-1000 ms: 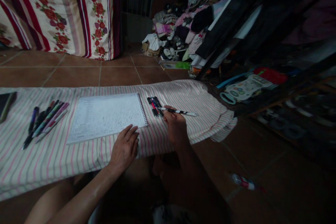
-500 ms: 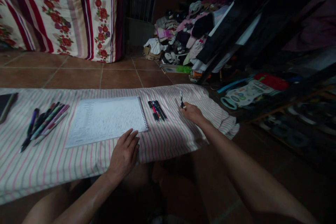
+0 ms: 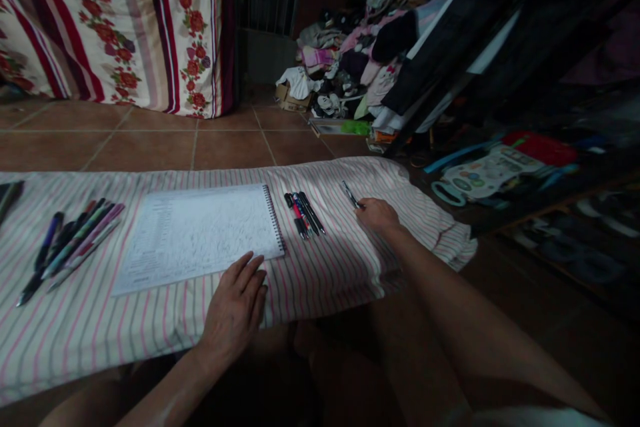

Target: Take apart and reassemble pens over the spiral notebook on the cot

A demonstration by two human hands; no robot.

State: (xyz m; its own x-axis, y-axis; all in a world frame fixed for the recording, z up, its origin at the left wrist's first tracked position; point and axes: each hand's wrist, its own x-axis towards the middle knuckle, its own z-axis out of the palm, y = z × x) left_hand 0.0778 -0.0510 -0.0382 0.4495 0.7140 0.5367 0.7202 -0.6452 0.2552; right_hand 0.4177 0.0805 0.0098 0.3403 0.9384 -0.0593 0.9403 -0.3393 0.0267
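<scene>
Right hand (image 3: 377, 215) has a pen (image 3: 351, 195) pinched by its near end, right of the other pens (image 3: 306, 215) on the striped cloth (image 3: 340, 267), probably for easy control. Left hand (image 3: 234, 303)'s loose, fingertips at the notebook (image 3: 200, 227)'s near edge, likely steadying it.

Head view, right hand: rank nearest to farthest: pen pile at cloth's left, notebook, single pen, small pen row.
From the right hand:
1. Single pen: at its fingertips.
2. Small pen row: to its left, just past the notebook's spiral edge.
3. Notebook: left of that row.
4. Pen pile: far left, beyond the notebook.
</scene>
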